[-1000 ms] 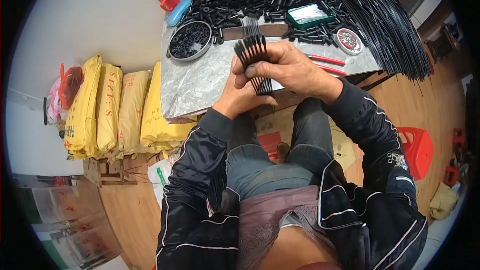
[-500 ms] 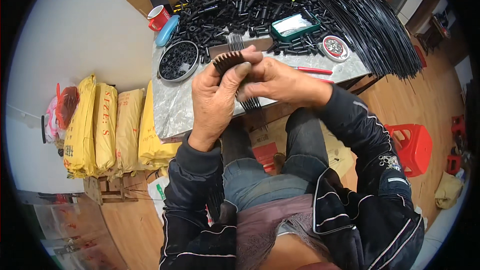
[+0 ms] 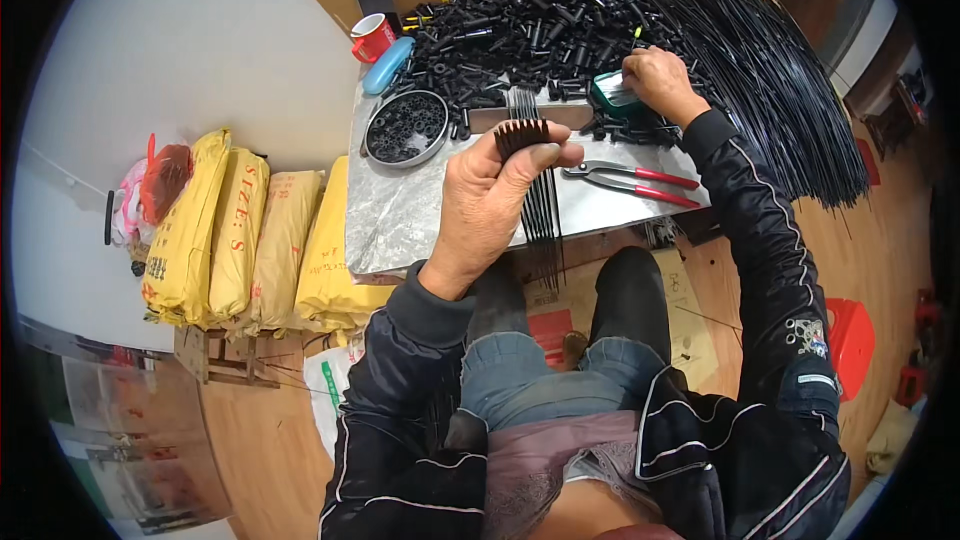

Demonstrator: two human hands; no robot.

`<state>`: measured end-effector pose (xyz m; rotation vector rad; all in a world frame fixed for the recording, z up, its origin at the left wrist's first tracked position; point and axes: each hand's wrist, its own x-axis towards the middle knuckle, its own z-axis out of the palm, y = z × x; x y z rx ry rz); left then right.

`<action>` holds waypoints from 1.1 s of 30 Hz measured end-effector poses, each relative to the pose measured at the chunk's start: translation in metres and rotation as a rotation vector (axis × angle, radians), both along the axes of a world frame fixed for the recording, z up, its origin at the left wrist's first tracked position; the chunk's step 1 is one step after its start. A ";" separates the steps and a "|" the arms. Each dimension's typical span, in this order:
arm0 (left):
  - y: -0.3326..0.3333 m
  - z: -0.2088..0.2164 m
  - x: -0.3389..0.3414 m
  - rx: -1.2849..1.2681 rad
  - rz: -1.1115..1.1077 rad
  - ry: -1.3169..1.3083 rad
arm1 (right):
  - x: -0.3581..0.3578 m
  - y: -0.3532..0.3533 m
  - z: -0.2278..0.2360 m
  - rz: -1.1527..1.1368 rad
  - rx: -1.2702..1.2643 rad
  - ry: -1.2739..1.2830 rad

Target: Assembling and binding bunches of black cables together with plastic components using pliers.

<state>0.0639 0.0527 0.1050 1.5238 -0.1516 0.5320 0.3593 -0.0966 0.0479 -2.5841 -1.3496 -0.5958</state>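
Note:
My left hand (image 3: 490, 195) is closed around a fanned row of thin black rods (image 3: 541, 220), held above the table's near edge. Thin silver wires (image 3: 522, 100) show just beyond the fingers, in line with the rods. Farther off to the right, my right hand (image 3: 660, 80) reaches into a green box (image 3: 625, 120) of thin silver wires. Its fingers are bent together, and what they pinch is too small to make out. Between the hands, red-handled pliers (image 3: 640, 183) lie on the grey marbled table (image 3: 385, 230).
A heap of black tubular parts (image 3: 540, 25) covers the far table. Long black rods (image 3: 770, 90) overhang its right side. At left are a round tray (image 3: 407, 155) of black rings, a blue case (image 3: 388, 65) and a red mug (image 3: 372, 37). Yellow sacks (image 3: 190, 225) stand beyond.
My right hand has left the rods and moved away to the green box. My left hand still grips the rods. The view has shifted, and more of the pliers shows.

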 end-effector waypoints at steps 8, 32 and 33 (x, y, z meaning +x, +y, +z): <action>0.001 -0.002 0.002 -0.044 -0.043 0.006 | 0.004 -0.005 -0.005 0.030 -0.045 0.035; -0.002 0.003 0.009 -0.153 -0.065 0.013 | -0.024 -0.027 0.024 -0.024 0.240 0.154; -0.003 0.003 0.010 -0.154 -0.067 0.014 | -0.029 -0.026 0.028 0.067 0.438 0.356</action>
